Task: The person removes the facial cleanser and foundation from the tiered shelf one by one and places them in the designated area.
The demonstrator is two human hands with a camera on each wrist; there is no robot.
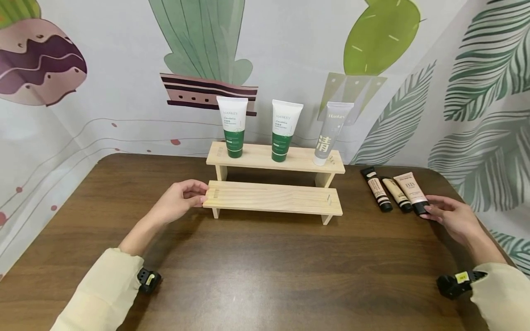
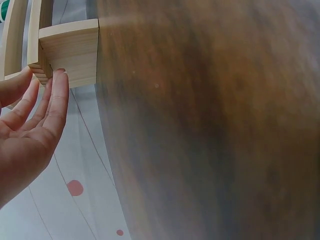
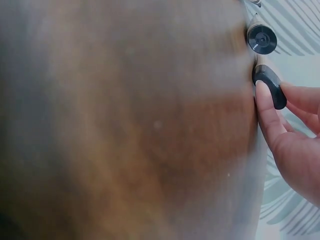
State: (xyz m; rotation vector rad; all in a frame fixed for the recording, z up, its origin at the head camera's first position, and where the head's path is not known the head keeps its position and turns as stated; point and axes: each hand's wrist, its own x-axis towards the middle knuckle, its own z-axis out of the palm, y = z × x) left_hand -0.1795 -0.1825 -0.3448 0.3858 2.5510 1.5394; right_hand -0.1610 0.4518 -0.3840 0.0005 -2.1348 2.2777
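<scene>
Pale sleeves (image 1: pixel 99 289), head view only, right hand (image 1: pixel 455 219) pinching BB tube (image 1: pixel 411 187)

You are wearing loose, pale cream sleeves (image 1: pixel 97 292) with gathered cuffs (image 1: pixel 134 261). Black wrist devices (image 1: pixel 450 287) are showing small yellow labels (image 1: pixel 461 277).

tabletop setting, room type unclear | wood-grain table (image 1: pixel 265 271) | cactus-print backdrop (image 1: pixel 290 55)

pink tube (image 1: pixel 410 185), seemingly capped, lies right of wooden shelf (image 1: pixel 273 196).
</scene>
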